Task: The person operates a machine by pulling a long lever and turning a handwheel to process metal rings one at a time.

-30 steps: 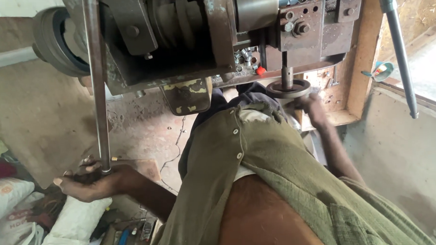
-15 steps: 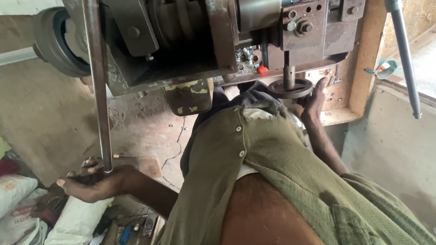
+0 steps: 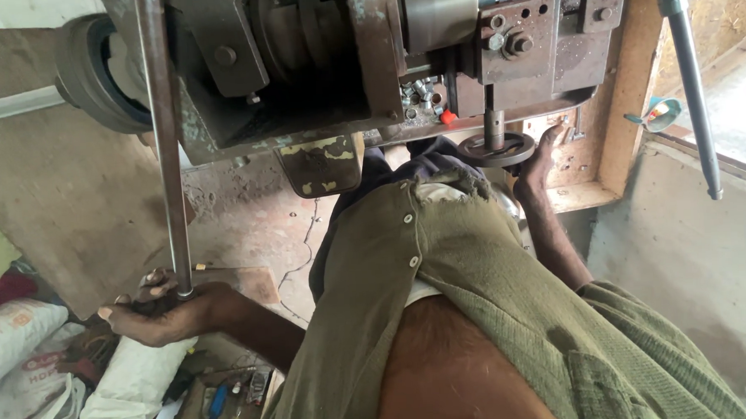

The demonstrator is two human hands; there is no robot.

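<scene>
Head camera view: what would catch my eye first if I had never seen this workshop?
Probably the big rusty grey metal machine filling the top of the view. Next, the long steel lever rod running down its left side, with the left hand closed around its lower end. On the right, the right hand rests against a small round dark metal handwheel under the machine.

A small metalworking workshop. A heavy, worn steel machine (image 3: 318,71) fills the far side, with bolted plates, a pulley wheel (image 3: 95,75) at the left, a round handwheel (image 3: 496,147) on a shaft, and long steel levers (image 3: 166,142). Loose nuts (image 3: 423,96) sit in a recess of the machine. The floor (image 3: 67,204) is bare, cracked concrete, with filled sacks (image 3: 18,329) and scattered hand tools (image 3: 231,392) at the near left.
</scene>
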